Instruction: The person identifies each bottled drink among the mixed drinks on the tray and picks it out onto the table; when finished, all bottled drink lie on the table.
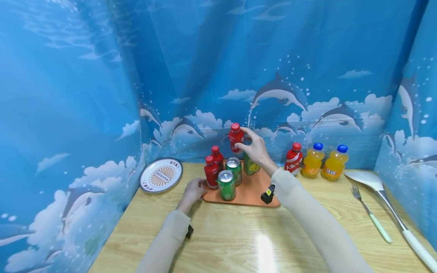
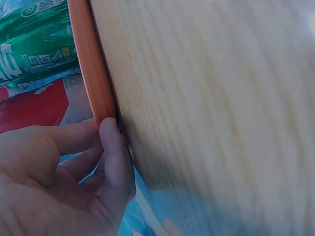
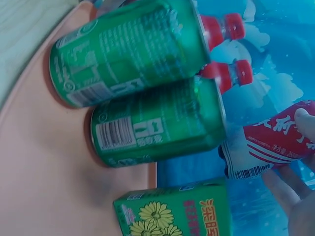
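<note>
The right hand (image 1: 256,149) grips a red plastic bottle with a red cap and white lettering (image 1: 235,138), upright and seemingly raised above the far side of an orange rectangular tray (image 1: 250,193). The left hand (image 1: 193,191) pinches the tray's rim between thumb and fingers at its near left corner.

Just beyond the left hand, two more red-capped red bottles (image 1: 211,175) stand on the tray, with two green metal cans (image 1: 227,186) to their right. Below the right hand, a green carton with yellow flowers (image 1: 251,167) stands near the cans. Right of the right hand, on the wood-grain counter (image 1: 232,242), are another red bottle (image 1: 293,160) and two blue-capped orange drink bottles (image 1: 311,163).

The step in hand looks like placing the held bottle; the next move probably calls for lowering it upright between the rear red bottle and the carton, without knocking the cans, while the left hand steadies the tray.
</note>
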`<state>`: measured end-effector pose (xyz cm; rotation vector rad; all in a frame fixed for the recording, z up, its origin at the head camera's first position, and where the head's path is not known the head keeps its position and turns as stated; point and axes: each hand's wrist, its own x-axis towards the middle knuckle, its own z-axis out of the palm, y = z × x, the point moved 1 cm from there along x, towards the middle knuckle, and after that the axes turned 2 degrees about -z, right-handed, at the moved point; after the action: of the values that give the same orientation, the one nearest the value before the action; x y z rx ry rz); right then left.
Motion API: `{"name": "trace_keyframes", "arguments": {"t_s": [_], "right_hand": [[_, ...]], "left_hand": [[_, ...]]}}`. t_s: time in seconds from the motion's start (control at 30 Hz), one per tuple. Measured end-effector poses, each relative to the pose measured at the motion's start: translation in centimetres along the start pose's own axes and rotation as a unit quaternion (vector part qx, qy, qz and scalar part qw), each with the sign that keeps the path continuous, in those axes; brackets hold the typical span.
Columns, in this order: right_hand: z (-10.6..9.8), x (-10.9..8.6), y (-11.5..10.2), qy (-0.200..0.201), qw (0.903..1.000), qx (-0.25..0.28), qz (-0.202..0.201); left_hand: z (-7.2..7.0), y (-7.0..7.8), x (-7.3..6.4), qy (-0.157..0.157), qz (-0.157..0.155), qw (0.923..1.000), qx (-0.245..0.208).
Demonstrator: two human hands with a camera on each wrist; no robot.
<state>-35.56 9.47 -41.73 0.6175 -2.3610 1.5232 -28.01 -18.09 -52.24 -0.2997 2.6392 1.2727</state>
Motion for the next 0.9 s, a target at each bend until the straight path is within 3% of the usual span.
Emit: {"name": "trace_keyframes", "arguments": {"t_s": [0.53, 0.9], "right_hand": [[-0.7, -0.8, -2.2, -0.015, 0.995, 0.095, 0.025], [-1.8, -1.3, -3.0, -0.063, 0.9842, 0.158, 0.049]], "left_hand": [[0.1, 0.1, -0.1, 0.007, 0.006, 0.9999, 0.008], [0.0, 0.1, -0.2, 0.002, 0.004, 1.0, 0.008]]}}
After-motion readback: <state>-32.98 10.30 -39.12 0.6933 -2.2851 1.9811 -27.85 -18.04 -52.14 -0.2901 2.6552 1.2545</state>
